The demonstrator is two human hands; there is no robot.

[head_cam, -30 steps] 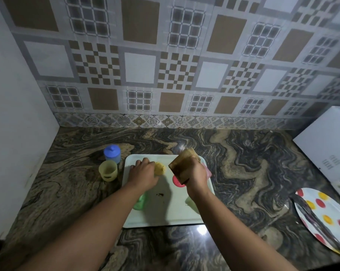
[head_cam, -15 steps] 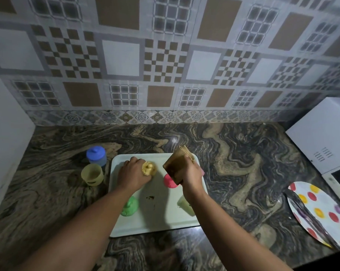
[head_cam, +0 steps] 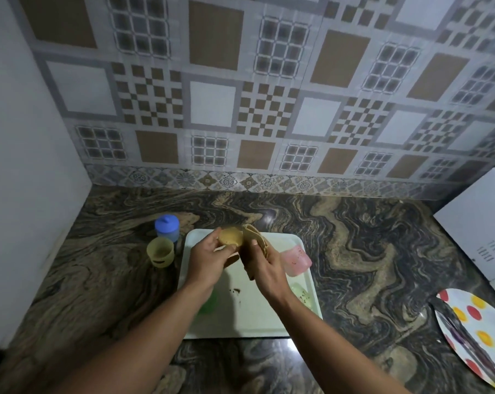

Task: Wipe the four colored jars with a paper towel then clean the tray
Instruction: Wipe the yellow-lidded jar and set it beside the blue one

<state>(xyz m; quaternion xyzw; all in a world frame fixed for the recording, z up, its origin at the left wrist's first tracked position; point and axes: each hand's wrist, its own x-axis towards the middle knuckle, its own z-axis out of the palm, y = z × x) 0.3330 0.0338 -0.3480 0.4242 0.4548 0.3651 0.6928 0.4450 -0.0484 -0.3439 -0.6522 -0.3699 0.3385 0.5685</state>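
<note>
While the left hand grips the small yellow lid above the far end of the tray, the right hand pinches a folded paper towel against it. It looks light, rigid and probably slick, best held by its rim; the soft towel wraps easily.

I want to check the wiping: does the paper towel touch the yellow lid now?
Touching. In the head view, the paper towel in the right hand lies against the yellow lid.
</note>
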